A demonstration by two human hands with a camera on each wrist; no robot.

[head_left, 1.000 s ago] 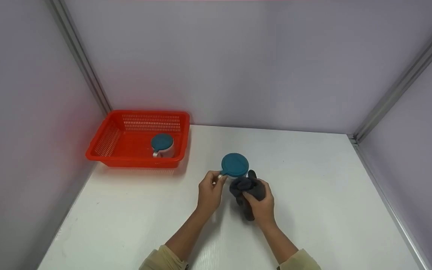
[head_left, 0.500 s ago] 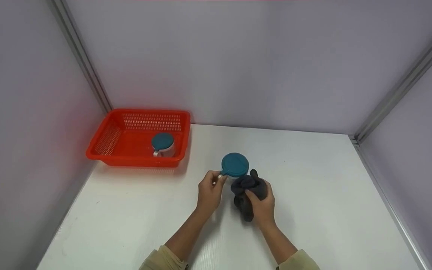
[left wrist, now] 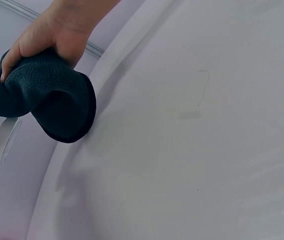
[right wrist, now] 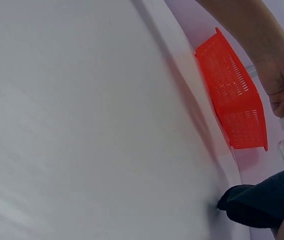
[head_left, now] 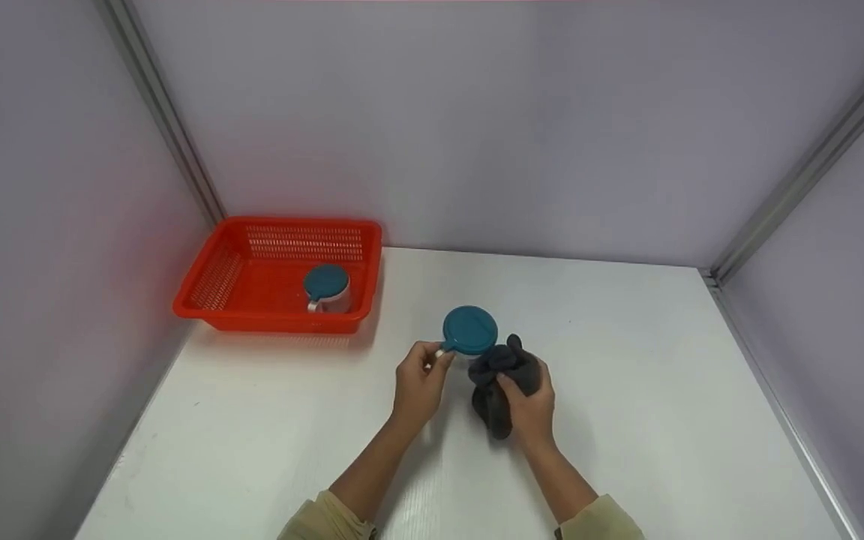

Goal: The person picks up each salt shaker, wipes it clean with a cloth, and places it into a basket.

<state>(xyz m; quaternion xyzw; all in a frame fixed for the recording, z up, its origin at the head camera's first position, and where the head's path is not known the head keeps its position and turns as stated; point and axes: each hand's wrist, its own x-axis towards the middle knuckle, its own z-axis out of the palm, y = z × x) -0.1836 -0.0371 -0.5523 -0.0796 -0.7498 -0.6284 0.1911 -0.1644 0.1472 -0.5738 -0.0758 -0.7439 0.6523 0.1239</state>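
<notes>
My left hand [head_left: 418, 382] pinches the white handle of a mug with a round teal lid [head_left: 470, 330]. The lid faces up in the head view and hides most of the mug's body. Just to its right, my right hand [head_left: 531, 405] grips a bunched dark cloth [head_left: 505, 375], thumb on top, with one end hanging down. Seen from the left wrist, the cloth [left wrist: 57, 95] overlaps the white side of the mug [left wrist: 6, 139]. The right wrist view catches the left hand [right wrist: 282, 82] at the handle, while the cloth [right wrist: 267, 200] fills the lower right.
A red perforated basket [head_left: 282, 324] stands at the back left of the white table [head_left: 672, 390]. Inside it, toward the right, sits another white mug with a teal lid [head_left: 326, 282]. Pale panels [head_left: 432, 127] enclose the table at the back and sides.
My right hand with the cloth has shifted slightly right and away from me along the mug, and the cloth's folds have changed. The left hand and mug have hardly moved.
</notes>
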